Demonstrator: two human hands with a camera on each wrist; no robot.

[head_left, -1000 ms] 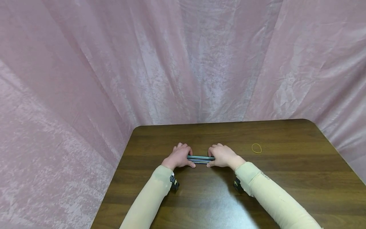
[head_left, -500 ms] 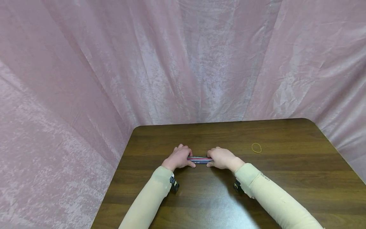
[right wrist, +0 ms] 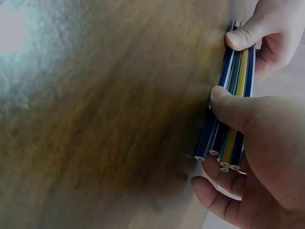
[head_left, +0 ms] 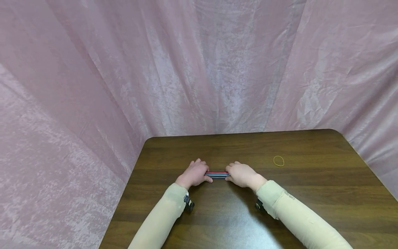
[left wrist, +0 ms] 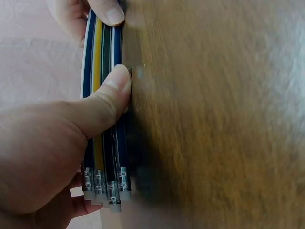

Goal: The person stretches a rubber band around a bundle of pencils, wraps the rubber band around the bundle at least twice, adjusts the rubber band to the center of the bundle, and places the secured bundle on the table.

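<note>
A bundle of striped pencils (head_left: pixel 217 175) lies crosswise between both hands, low over the table. My left hand (head_left: pixel 193 174) grips the left end, thumb on the near side. In the left wrist view, the pencils (left wrist: pixel 98 152) end in silver ferrules with pale erasers, at slightly uneven heights. My right hand (head_left: pixel 242 174) holds the other end, its thumb also across the near side. Flat, unsharpened ends of the pencils (right wrist: pixel 229 145) stick out below that thumb in the right wrist view. Dark blue, yellow, green and red stripes show; the far fingers are partly hidden behind the bundle.
A thin yellow rubber band (head_left: pixel 279 166) lies on the brown wooden table (head_left: pixel 326 186), to the right of the right hand. Pink curtains (head_left: pixel 186 69) hang behind the table and along its left side.
The bundle has turned between the fingers: teal and grey stripes showed earlier, now a red one lies along the far side. Both hands have come slightly closer together and nearer the body.
</note>
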